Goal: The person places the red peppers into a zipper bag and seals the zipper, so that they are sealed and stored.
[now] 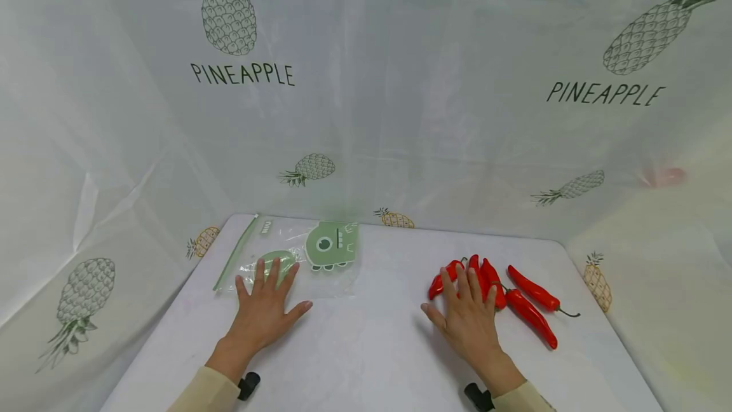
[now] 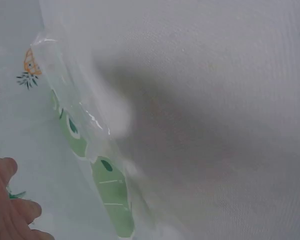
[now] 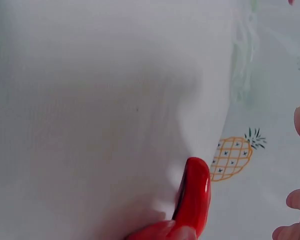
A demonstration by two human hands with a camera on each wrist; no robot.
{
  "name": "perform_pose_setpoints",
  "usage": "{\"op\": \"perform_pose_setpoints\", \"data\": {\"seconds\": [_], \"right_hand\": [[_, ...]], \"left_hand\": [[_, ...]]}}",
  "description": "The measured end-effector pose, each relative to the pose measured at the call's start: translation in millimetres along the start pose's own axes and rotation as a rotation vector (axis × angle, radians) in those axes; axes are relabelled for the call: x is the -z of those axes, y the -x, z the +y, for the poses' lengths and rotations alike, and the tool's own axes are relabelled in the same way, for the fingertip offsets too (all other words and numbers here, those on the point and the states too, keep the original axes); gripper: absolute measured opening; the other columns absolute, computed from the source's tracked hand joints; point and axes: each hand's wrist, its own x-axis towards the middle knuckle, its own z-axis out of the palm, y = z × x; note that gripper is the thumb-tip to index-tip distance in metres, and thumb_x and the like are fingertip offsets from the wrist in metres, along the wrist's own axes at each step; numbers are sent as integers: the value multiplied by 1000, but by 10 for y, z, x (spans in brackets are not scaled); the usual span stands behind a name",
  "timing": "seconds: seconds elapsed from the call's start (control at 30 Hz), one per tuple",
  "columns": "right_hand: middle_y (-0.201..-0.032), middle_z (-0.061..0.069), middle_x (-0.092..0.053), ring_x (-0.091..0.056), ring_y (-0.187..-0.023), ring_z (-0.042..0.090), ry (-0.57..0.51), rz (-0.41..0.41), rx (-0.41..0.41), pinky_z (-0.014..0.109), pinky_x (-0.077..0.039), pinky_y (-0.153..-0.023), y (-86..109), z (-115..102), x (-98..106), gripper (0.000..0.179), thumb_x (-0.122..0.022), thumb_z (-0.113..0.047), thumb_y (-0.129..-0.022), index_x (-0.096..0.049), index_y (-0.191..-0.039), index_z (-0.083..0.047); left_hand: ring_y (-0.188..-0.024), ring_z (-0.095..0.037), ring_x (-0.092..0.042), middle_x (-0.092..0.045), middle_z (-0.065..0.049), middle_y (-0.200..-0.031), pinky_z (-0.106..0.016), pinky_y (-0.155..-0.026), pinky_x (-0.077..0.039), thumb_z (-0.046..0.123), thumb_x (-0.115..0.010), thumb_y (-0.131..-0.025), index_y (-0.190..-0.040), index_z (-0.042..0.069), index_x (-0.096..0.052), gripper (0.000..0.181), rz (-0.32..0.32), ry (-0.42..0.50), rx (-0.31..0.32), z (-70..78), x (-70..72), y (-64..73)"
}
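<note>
A clear zip bag (image 1: 337, 281) with green cartoon monsters lies flat on the left of the white table. My left hand (image 1: 263, 316), fingers spread, is at the bag's near edge, its fingertips overlapping the bag in the head view. On the right, several red chili peppers (image 1: 532, 318) lie in a loose cluster. My right hand (image 1: 470, 326) has its fingers spread, partly covering the nearer peppers. Both hands hold nothing. In the left wrist view the bag (image 2: 112, 195) appears beside the fingers; in the right wrist view a red pepper (image 3: 194, 195) shows near the hand.
The white table (image 1: 377, 348) is bordered by a pale curtain (image 1: 400, 113) printed with pineapples, at the back and both sides. A small black wrist device (image 1: 248, 385) sits at the left cuff, another (image 1: 479, 397) at the right.
</note>
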Motion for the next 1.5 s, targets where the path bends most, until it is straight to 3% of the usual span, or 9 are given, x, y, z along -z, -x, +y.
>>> {"op": "perform_pose_setpoints", "data": {"seconds": [0.33, 0.63, 0.87, 1.17, 1.3, 1.5], "right_hand": [[-167, 24, -35, -26, -156, 49, -13, -38, 33, 79, -16, -121, -131, -241, -77, 91, -74, -58, -92, -42, -162, -10], [-171, 19, -30, -22, -159, 45, -39, -118, 126, 76, -18, -123, -393, -662, -191, 88, -65, -62, -96, -36, -165, -14], [-171, 18, -32, -24, -159, 43, -51, -170, 174, 75, -18, -124, -486, -953, -348, 84, -60, -63, -99, -37, -165, -16], [-171, 16, -33, -26, -159, 41, -75, -247, 223, 73, -23, -123, -486, -1212, -540, 82, -58, -64, -100, -38, -164, -16], [-170, 16, -34, -27, -159, 41, -57, -264, 233, 72, -25, -123, -466, -1262, -573, 82, -58, -66, -100, -40, -163, -17], [-169, 16, -35, -29, -158, 42, -51, -260, 249, 71, -28, -123, -425, -1193, -552, 80, -58, -64, -100, -43, -162, -16]], "left_hand": [[-156, -59, -13, -26, -30, -169, -91, -111, -7, 64, -62, -98, -165, 17, -36, 86, -1, 7, 48, -151, 0, -53], [-156, -61, -10, -23, -34, -168, -93, -109, -6, 59, -62, -101, -165, 12, -34, 84, -34, 48, 98, -261, 32, -199], [-156, -62, -5, -14, -36, -169, -94, -107, -2, 65, -55, -101, -166, 11, -29, 89, -132, 83, 152, -318, -61, -343], [-154, -65, -3, -13, -38, -168, -94, -107, 0, 64, -54, -102, -165, 7, -32, 87, -252, 75, 200, -265, -171, -378], [-154, -65, -4, -16, -37, -168, -94, -107, -3, 63, -55, -101, -164, 8, -35, 86, -291, 50, 183, -192, -272, -342], [-154, -65, -10, -23, -35, -168, -93, -108, -6, 63, -60, -99, -162, 10, -40, 84, -284, 61, 123, -46, -303, -230]]}}
